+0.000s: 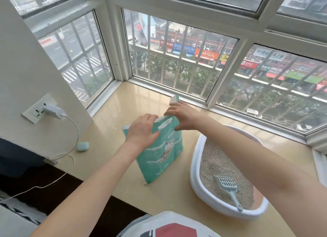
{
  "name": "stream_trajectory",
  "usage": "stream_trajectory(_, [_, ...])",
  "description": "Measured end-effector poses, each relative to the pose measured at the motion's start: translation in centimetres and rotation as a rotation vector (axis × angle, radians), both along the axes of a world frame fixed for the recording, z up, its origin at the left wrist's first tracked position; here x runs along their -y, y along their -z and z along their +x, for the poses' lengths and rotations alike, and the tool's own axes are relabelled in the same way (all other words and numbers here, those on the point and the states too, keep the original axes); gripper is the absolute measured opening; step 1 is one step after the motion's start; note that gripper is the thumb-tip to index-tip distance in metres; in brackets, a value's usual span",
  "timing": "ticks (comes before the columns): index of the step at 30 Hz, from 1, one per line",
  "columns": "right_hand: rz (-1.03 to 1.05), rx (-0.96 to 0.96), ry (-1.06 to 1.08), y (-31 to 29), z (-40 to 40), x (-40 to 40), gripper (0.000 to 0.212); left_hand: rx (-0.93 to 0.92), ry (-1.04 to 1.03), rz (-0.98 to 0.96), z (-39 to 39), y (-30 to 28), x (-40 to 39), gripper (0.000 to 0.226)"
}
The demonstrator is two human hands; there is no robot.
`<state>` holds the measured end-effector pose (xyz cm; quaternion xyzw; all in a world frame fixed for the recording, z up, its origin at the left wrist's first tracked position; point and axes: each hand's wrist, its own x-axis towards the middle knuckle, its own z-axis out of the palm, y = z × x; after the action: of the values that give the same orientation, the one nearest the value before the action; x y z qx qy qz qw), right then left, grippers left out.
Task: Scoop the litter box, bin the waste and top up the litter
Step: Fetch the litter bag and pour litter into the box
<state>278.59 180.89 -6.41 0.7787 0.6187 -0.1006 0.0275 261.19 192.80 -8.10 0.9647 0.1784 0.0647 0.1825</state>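
Note:
A teal litter bag (160, 155) stands upright on the beige window ledge (113, 123). My left hand (141, 130) grips the near side of its top edge, next to the cut-out handle. My right hand (182, 115) pinches the far side of the top, where the pale inner flap sticks up. To the right sits a white litter box (196, 181) filled with pale grey litter (217, 162). A light blue slotted scoop (227, 185) lies on the litter at the near end, its handle leaning on the rim.
A white charger (54, 111) is plugged into a wall socket at the left, and its cable runs down over the ledge's edge. A small pale blue case (82, 146) lies on the ledge near the wall. Barred windows close the ledge's far side.

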Motion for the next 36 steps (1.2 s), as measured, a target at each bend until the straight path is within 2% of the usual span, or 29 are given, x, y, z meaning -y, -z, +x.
stream_trajectory(4, [0.095,-0.061,0.057,0.4,-0.9,1.2,0.068,-0.091,-0.002,0.074,1.2,0.2,-0.3,0.048])
stream_trajectory(7, [0.114,-0.034,0.087,0.3,-1.5,1.9,0.05,-0.103,-0.022,0.0,1.5,0.2,0.0,0.051])
stream_trajectory(10, [0.143,0.004,0.133,0.4,-1.7,2.5,0.036,-0.195,-0.035,-0.039,1.8,0.2,0.5,0.053])
stream_trajectory(13, [0.169,0.003,0.183,0.6,-2.0,3.1,0.044,-0.301,0.036,0.116,2.5,0.2,1.1,0.03])
stream_trajectory(15, [0.198,0.007,0.188,0.7,-2.1,3.8,0.049,-0.326,0.081,0.173,2.9,0.2,1.5,0.024])
stream_trajectory(19, [0.284,-0.057,0.247,0.5,-2.2,5.4,0.057,-0.234,-0.007,-0.004,3.7,0.2,1.2,0.022])
stream_trajectory(22, [0.332,-0.075,0.276,0.5,-2.1,6.4,0.063,-0.158,-0.043,0.078,4.6,-0.9,0.8,0.02])
stream_trajectory(28, [0.3,-0.128,0.363,0.4,-2.1,7.9,0.067,-0.06,-0.068,0.248,6.8,-3.9,3.1,0.016])
stream_trajectory(36, [0.191,-0.234,0.535,0.9,-2.7,11.6,0.068,-0.033,0.132,0.322,8.9,-2.8,7.7,0.023])
